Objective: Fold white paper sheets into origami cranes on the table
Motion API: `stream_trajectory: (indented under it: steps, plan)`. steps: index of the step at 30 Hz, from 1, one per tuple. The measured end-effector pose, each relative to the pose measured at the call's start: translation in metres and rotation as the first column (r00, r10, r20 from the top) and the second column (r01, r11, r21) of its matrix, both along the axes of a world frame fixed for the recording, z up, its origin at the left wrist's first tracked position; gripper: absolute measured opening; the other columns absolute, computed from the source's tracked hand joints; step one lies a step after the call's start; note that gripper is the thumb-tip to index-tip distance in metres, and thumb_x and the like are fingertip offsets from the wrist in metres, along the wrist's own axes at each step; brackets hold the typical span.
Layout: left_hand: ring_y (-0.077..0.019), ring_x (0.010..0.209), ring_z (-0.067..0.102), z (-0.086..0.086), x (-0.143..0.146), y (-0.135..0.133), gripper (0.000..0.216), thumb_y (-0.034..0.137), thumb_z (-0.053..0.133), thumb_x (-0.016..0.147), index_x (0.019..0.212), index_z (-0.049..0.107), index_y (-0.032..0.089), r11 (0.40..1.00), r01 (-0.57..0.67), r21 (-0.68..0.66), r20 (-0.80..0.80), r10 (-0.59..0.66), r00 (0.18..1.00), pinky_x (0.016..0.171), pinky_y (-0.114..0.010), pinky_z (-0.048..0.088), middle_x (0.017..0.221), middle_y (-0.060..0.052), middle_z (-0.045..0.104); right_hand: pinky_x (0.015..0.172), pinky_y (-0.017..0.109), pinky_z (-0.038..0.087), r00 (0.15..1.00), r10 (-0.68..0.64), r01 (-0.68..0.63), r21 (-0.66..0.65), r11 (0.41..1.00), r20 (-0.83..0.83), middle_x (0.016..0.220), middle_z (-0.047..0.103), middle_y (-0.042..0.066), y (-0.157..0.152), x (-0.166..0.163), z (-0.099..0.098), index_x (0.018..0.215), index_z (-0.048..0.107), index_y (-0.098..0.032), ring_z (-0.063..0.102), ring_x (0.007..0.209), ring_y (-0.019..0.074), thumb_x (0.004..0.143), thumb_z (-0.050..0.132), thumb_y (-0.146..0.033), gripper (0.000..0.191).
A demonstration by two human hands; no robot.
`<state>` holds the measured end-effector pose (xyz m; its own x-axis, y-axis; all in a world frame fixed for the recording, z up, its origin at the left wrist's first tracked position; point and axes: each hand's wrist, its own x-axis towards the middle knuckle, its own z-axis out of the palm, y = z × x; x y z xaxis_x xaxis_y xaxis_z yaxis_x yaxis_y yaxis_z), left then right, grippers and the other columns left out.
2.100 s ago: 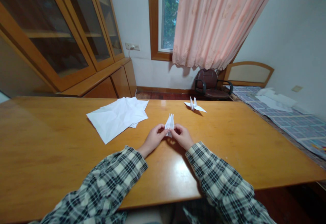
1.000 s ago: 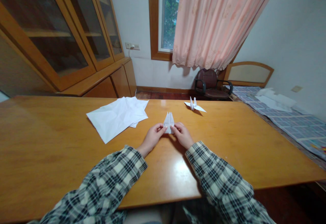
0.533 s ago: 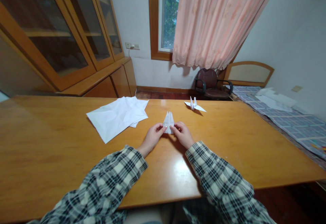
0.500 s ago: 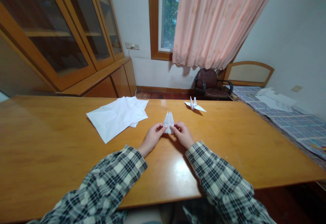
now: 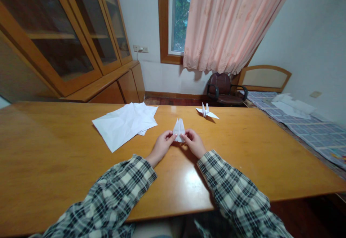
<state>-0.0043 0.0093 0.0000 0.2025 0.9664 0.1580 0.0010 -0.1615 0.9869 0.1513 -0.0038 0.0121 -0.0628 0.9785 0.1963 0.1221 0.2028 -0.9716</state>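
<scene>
A small piece of folded white paper (image 5: pixel 178 127) is held upright just above the table, with two narrow points at its top. My left hand (image 5: pixel 162 145) pinches its lower left edge, thumb on the near face. On the lower right edge, my right hand (image 5: pixel 195 142) grips it the same way. Both hands' other fingers are curled behind the paper and partly hidden. Beyond my right hand stands a finished white paper crane (image 5: pixel 207 112) with its wings spread. Left of my hands lies a loose stack of creased white paper sheets (image 5: pixel 124 124).
The wooden table (image 5: pixel 67 180) spans the view in front of me. A glass-door cabinet (image 5: pixel 89 39) stands at the left. Behind the table are a brown armchair (image 5: pixel 223 86) and a pink curtain (image 5: pixel 229 21). A bed (image 5: pixel 302 122) is along the right side.
</scene>
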Motion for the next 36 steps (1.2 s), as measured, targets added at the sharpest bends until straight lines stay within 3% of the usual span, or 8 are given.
stream_trajectory:
  steps: [8, 12, 17, 23, 29, 32, 36]
  plan:
    - [-0.014, 0.079, 0.062, 0.001, 0.003, -0.002, 0.034, 0.033, 0.067, 0.07, 0.092, 0.046, 0.018, 0.995, -0.085, -0.053, 0.151, 0.092, 0.984, 0.072, -0.026, 0.048, 0.087, -0.002, 0.061, 0.051, 0.023, 0.038, 0.999, 0.027, -0.027, -0.003, 1.0, -0.034, 0.058, 0.048, -0.006, 0.001, 0.0, -0.003, 0.076, 0.048, -0.02, 0.046, 0.052, 0.0107, 0.076, 0.058, -0.043, 0.025]
    - [-0.0156, 0.077, 0.063, 0.0, 0.003, -0.002, 0.042, 0.033, 0.066, 0.072, 0.102, 0.042, 0.018, 0.995, -0.003, -0.101, 0.186, 0.022, 0.982, 0.074, -0.03, 0.048, 0.085, -0.004, 0.065, 0.05, 0.023, 0.036, 1.0, -0.007, 0.007, 0.014, 1.0, 0.013, 0.057, 0.047, -0.006, 0.0, 0.0, -0.002, 0.076, 0.048, -0.02, 0.045, 0.051, 0.0108, 0.077, 0.057, -0.042, 0.024]
    - [-0.0163, 0.078, 0.061, -0.001, 0.003, 0.0, 0.043, 0.032, 0.067, 0.071, 0.106, 0.05, 0.014, 0.996, 0.025, -0.082, 0.15, -0.013, 0.989, 0.075, -0.03, 0.047, 0.083, -0.004, 0.065, 0.052, 0.024, 0.036, 0.994, -0.051, 0.045, 0.061, 0.997, 0.095, 0.06, 0.049, -0.004, 0.0, 0.002, -0.001, 0.076, 0.051, -0.019, 0.045, 0.054, 0.0113, 0.078, 0.056, -0.04, 0.022]
    - [-0.0173, 0.077, 0.06, 0.001, 0.002, 0.0, 0.034, 0.035, 0.064, 0.072, 0.097, 0.061, 0.012, 1.0, 0.011, -0.012, 0.022, -0.011, 1.0, 0.071, -0.028, 0.047, 0.082, -0.005, 0.066, 0.055, 0.024, 0.038, 0.977, -0.082, 0.061, 0.113, 0.992, 0.198, 0.063, 0.051, -0.003, -0.001, 0.003, 0.001, 0.075, 0.053, -0.019, 0.046, 0.057, 0.012, 0.079, 0.055, -0.039, 0.021]
    - [-0.0173, 0.076, 0.06, 0.003, 0.001, -0.002, 0.029, 0.034, 0.061, 0.076, 0.096, 0.063, 0.013, 0.998, -0.022, 0.064, -0.047, 0.025, 0.999, 0.07, -0.027, 0.047, 0.083, -0.006, 0.066, 0.055, 0.024, 0.038, 0.991, -0.032, 0.02, 0.097, 0.995, 0.126, 0.065, 0.051, -0.003, -0.003, 0.001, 0.002, 0.076, 0.051, -0.019, 0.046, 0.058, 0.0116, 0.078, 0.056, -0.041, 0.023]
    - [-0.0173, 0.076, 0.059, 0.005, 0.001, -0.006, 0.028, 0.034, 0.061, 0.076, 0.094, 0.064, 0.013, 0.997, 0.057, 0.059, -0.057, -0.053, 0.997, 0.071, -0.028, 0.046, 0.085, -0.006, 0.066, 0.055, 0.024, 0.038, 0.998, 0.015, -0.019, 0.066, 0.998, 0.064, 0.065, 0.049, -0.003, -0.002, 0.001, 0.0, 0.074, 0.051, -0.018, 0.046, 0.059, 0.0116, 0.077, 0.058, -0.043, 0.026]
    - [-0.0152, 0.074, 0.058, 0.006, 0.003, -0.01, 0.025, 0.031, 0.061, 0.076, 0.094, 0.061, 0.013, 0.982, 0.185, 0.038, -0.071, -0.182, 0.981, 0.07, -0.027, 0.046, 0.082, -0.004, 0.064, 0.06, 0.025, 0.039, 0.994, 0.023, -0.031, 0.073, 0.997, 0.103, 0.07, 0.054, 0.0, 0.0, 0.004, -0.001, 0.076, 0.057, -0.016, 0.048, 0.064, 0.0129, 0.079, 0.055, -0.043, 0.027]
